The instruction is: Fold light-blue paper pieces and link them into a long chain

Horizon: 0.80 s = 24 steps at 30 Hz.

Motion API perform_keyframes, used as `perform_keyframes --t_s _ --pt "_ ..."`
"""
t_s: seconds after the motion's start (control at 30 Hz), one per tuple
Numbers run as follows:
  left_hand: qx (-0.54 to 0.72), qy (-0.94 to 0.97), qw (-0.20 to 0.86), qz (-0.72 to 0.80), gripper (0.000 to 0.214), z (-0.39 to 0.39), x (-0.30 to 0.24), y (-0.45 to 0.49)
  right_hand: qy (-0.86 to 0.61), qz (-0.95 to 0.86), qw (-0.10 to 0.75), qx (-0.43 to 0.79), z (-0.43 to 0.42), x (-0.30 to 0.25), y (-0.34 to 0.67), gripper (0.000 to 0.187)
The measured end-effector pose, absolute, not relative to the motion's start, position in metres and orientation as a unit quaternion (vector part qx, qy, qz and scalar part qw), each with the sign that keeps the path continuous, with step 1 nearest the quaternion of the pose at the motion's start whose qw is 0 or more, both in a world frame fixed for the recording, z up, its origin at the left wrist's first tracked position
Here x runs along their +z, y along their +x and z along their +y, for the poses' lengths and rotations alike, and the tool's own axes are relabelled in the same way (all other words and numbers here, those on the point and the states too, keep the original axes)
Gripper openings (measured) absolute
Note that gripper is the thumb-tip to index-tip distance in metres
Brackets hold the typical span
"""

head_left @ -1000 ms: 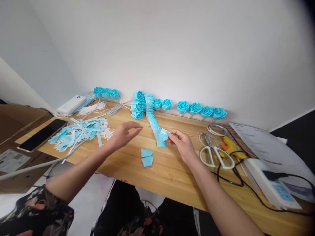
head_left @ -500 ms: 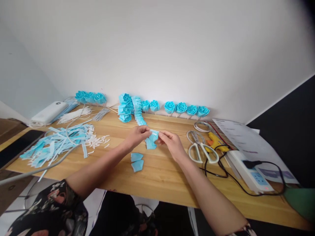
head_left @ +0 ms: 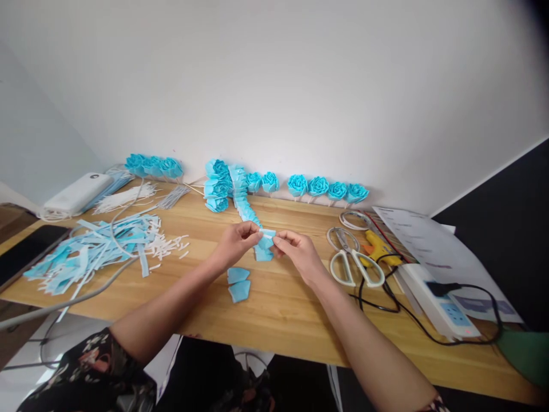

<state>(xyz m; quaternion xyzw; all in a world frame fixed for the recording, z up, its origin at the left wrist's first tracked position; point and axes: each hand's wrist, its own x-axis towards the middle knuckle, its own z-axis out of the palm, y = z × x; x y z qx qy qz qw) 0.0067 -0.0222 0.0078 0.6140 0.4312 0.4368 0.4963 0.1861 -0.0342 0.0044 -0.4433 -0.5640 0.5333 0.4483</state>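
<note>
Left hand [head_left: 238, 243] and right hand [head_left: 300, 256] pinched a blue piece [head_left: 268, 235] mid-frame.
Scissors [head_left: 344, 257] lay right of centre, cut strips [head_left: 100, 243] at left; blue flowers [head_left: 318, 186] lined the wall [head_left: 274, 86] above.

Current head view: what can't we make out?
Head view:
Held light-blue fabric piece: sides partly covered by left hand and right hand.
Overlapping row of light-blue fabric pieces: count hidden by overlap.
Black rectangular phone: left end cut by left edge.
Green curve-edged object: cut by right edge; identity unclear.
Printed white paper sheet: text too small, blurred.
</note>
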Motion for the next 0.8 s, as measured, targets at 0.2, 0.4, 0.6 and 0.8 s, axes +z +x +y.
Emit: perform_keyframes --t_s 0.2,0.4,0.6,0.8 --pt "0.43 0.601 0.523 0.425 0.029 -0.023 0.01 0.007 -0.442 -0.587 0.444 0.512 -0.035 0.004 0.186 0.022" --pt "0.474 0.619 0.455 0.43 0.028 -0.024 0.016 0.004 -0.473 -0.603 0.467 0.441 -0.034 0.001 0.186 0.021" --pt "0.492 0.734 0.192 0.426 0.014 -0.032 0.012 0.007 -0.482 -0.617 0.468 0.41 -0.036 0.002 0.185 0.018" --pt "0.442 0.779 0.127 0.427 0.008 -0.034 0.005 0.012 -0.48 -0.634 0.47 0.382 -0.039 0.004 0.183 0.017"
